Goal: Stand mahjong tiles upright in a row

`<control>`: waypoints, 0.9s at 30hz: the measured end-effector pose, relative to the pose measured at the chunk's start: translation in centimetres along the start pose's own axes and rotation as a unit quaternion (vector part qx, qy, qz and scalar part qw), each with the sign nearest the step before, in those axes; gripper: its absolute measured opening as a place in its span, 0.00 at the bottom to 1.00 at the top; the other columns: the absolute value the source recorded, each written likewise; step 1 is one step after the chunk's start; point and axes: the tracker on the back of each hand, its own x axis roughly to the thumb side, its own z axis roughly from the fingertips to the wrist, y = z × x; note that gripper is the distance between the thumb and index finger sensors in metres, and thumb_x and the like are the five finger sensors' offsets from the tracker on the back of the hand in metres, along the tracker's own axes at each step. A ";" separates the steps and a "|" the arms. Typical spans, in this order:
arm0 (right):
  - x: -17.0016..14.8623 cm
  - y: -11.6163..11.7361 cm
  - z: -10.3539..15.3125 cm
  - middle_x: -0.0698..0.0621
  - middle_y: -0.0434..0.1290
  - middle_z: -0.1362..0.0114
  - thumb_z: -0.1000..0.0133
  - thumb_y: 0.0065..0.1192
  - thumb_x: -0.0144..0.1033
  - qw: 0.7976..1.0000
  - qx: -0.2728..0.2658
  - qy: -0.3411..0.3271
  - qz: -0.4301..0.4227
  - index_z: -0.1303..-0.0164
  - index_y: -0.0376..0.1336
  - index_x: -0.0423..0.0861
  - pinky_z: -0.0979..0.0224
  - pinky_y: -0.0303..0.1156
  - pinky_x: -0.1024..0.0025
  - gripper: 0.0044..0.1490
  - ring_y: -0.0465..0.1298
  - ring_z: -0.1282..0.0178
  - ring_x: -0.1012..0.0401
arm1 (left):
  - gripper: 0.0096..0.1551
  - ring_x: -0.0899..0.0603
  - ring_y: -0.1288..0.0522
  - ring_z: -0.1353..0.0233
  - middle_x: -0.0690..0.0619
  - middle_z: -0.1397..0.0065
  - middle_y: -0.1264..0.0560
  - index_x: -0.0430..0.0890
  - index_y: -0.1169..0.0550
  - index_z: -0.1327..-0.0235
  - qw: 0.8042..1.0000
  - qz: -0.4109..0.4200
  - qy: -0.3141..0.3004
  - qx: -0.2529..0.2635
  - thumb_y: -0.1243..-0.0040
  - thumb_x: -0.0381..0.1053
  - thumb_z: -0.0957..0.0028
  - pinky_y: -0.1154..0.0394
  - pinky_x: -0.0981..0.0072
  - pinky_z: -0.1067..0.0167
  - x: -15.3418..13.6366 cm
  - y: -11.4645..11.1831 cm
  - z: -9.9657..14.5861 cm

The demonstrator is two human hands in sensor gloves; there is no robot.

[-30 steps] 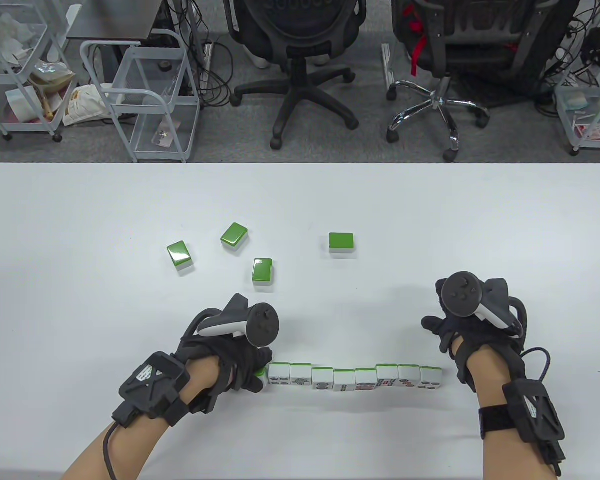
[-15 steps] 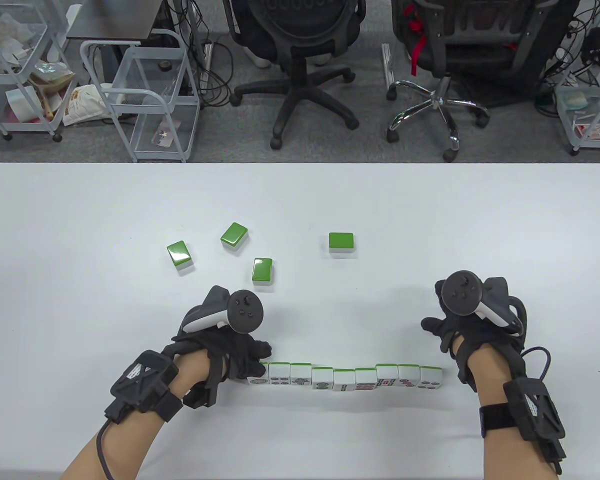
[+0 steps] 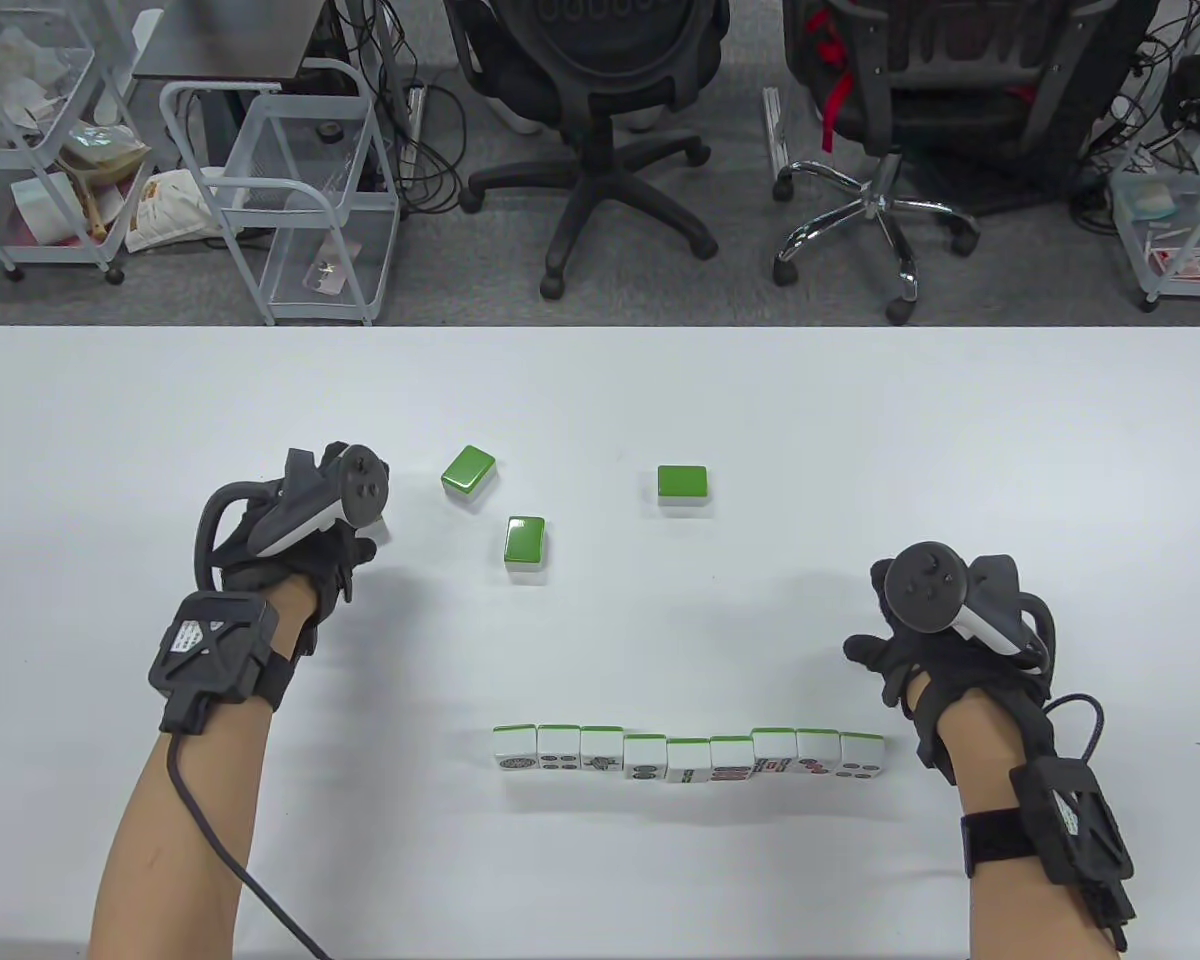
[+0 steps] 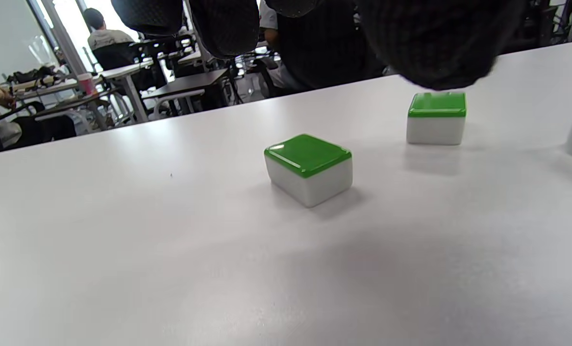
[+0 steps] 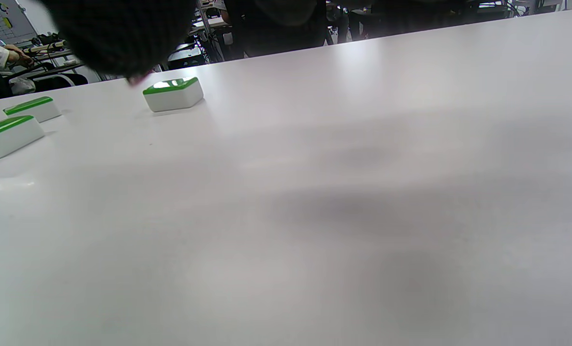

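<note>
A row of several upright white-faced, green-backed tiles [image 3: 688,757] stands near the table's front edge, with no hand touching it. Three loose tiles lie green side up: one at the back left [image 3: 468,470], one in the middle [image 3: 525,545] and one at the right [image 3: 682,484]. My left hand [image 3: 345,540] is over a fourth flat tile, which the table view hides. The left wrist view shows this tile [image 4: 308,166] on the table with my spread fingers [image 4: 223,24] above it, not touching. My right hand [image 3: 875,655] rests empty, right of the row.
The white table [image 3: 860,420] ends at its far edge; beyond it stand two office chairs [image 3: 600,120] and wire carts [image 3: 290,190]. A cable [image 3: 210,830] trails from my left wrist across the front left of the table.
My left hand let go of the tile it added at the row's left end and moved back and left to the leftmost loose tile. The right hand has not moved.
</note>
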 end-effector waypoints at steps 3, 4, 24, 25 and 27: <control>0.0 0.0 0.0 0.35 0.47 0.21 0.61 0.64 0.55 1.000 0.002 0.002 0.001 0.29 0.51 0.41 0.32 0.55 0.29 0.55 0.49 0.24 0.29 | 0.53 0.44 0.35 0.18 0.62 0.17 0.50 0.69 0.49 0.34 1.000 0.001 0.020 -0.010 0.39 0.69 0.73 0.36 0.46 0.25 0.6 -1.6 -1.7; 0.0 0.0 0.0 0.35 0.47 0.21 0.61 0.64 0.55 1.000 0.003 0.002 0.001 0.29 0.51 0.41 0.32 0.55 0.29 0.55 0.49 0.24 0.29 | 0.53 0.44 0.35 0.18 0.62 0.17 0.50 0.68 0.49 0.33 0.999 -0.015 0.033 -0.011 0.39 0.69 0.74 0.36 0.46 0.25 0.8 -2.1 -2.4; -0.4 -0.6 0.6 0.35 0.47 0.21 0.61 0.65 0.55 1.000 0.001 -0.002 -0.011 0.29 0.51 0.41 0.32 0.55 0.29 0.54 0.50 0.25 0.28 | 0.46 0.50 0.13 0.41 0.57 0.27 0.28 0.61 0.33 0.37 0.995 0.036 0.001 -0.088 0.34 0.63 0.75 0.22 0.53 0.36 1.9 -2.8 -3.1; -0.4 -0.7 0.7 0.35 0.47 0.21 0.61 0.65 0.55 1.000 0.000 -0.003 -0.013 0.29 0.51 0.41 0.32 0.55 0.29 0.54 0.50 0.24 0.29 | 0.46 0.49 0.13 0.41 0.57 0.27 0.27 0.60 0.33 0.36 0.992 0.056 -0.024 -0.108 0.34 0.62 0.75 0.22 0.53 0.36 1.9 -2.6 -2.4; -0.4 -0.7 0.7 0.34 0.47 0.21 0.61 0.64 0.55 1.000 -0.002 -0.003 -0.016 0.29 0.51 0.41 0.32 0.55 0.29 0.54 0.50 0.24 0.29 | 0.46 0.49 0.12 0.41 0.56 0.26 0.28 0.59 0.34 0.36 0.981 0.084 -0.077 -0.159 0.34 0.62 0.75 0.22 0.52 0.36 2.2 -2.5 -0.7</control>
